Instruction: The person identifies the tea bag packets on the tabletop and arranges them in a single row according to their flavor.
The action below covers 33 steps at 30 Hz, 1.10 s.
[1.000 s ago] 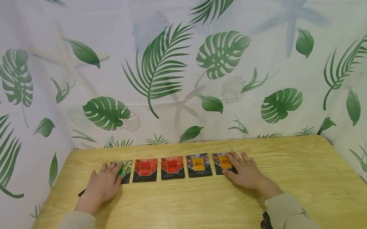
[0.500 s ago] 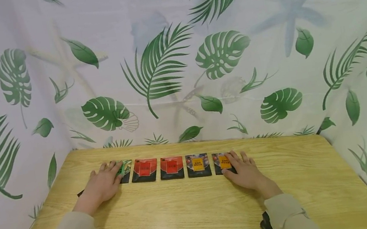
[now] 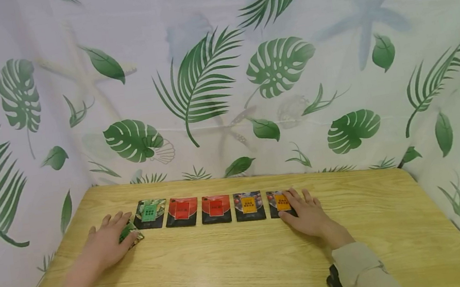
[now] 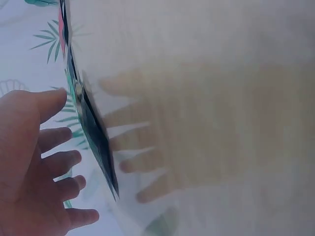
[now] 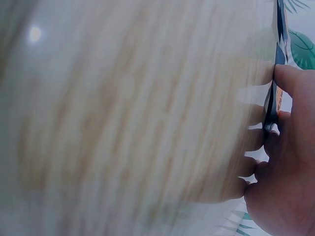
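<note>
Flat sachets lie in a row along the back of the table. My left hand (image 3: 104, 242) is over a green sachet (image 3: 131, 233) at the row's left end, which sits askew and is partly hidden. In the left wrist view, the fingers (image 4: 69, 162) are spread just above the sachet (image 4: 96, 130), a small gap showing. Beside it lies another green sachet (image 3: 150, 213), its front in full view. My right hand (image 3: 309, 214) rests with extended fingers on the rightmost sachet (image 3: 281, 201), dark with an orange label; thumb and fingertips touch it in the right wrist view.
Between the hands lie two red sachets (image 3: 181, 213) and a dark one with a yellow label (image 3: 249, 206). A leaf-printed cloth (image 3: 212, 82) hangs behind and at both sides of the wooden table (image 3: 229, 266).
My left hand has moved left and toward me, uncovering the second green sachet; the end sachet now shows beside its thumb. The right hand has stayed in place.
</note>
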### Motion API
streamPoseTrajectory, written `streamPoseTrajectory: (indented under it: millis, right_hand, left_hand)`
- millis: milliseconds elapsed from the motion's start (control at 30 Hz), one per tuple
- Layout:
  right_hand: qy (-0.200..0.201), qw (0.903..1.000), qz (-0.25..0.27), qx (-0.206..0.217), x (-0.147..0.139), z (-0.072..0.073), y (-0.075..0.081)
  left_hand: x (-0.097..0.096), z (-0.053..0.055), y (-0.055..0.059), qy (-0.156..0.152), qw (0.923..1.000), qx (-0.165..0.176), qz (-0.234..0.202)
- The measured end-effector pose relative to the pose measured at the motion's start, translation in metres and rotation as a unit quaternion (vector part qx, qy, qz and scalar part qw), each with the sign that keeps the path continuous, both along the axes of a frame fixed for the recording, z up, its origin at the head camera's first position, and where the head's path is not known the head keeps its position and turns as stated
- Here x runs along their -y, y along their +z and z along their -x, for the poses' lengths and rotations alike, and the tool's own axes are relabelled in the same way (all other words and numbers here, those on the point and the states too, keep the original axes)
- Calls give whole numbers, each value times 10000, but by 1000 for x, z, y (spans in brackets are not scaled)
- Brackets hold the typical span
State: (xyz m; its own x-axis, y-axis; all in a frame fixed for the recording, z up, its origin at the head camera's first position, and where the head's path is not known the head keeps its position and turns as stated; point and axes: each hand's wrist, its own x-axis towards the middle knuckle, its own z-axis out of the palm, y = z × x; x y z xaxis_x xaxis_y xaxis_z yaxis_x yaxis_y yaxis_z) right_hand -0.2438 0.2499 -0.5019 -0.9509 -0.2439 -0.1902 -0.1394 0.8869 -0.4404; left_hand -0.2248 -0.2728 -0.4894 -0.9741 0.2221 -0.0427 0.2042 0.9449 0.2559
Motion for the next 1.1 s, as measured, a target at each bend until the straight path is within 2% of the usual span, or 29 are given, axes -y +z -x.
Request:
streamPoseTrajectory:
  millis: [233,367,567,867,967,1100]
  right_hand:
    - [4,10000,93,-9,-3,2,-4]
    - [29,9998,174,-36,-4,3,-6]
    - [32,9996,273,-45,-4,2,-5]
    - [66,9997,224,-122,-8,6,-17]
    - [53,9998,162,-123,-7,6,-14]
    - [36,9999,123,-69,-3,3,-7]
  left_hand:
    - [15,-18,-2,101,9999,-70,91]
    - [21,-24,-2,209,9996,64,169]
    - [25,-30,1,246,9992,60,316]
    - [28,-34,9,339,9969,-342,618]
    - [26,-32,9,192,9972,-388,612]
    - [25,-31,5,-220,9984,-204,484]
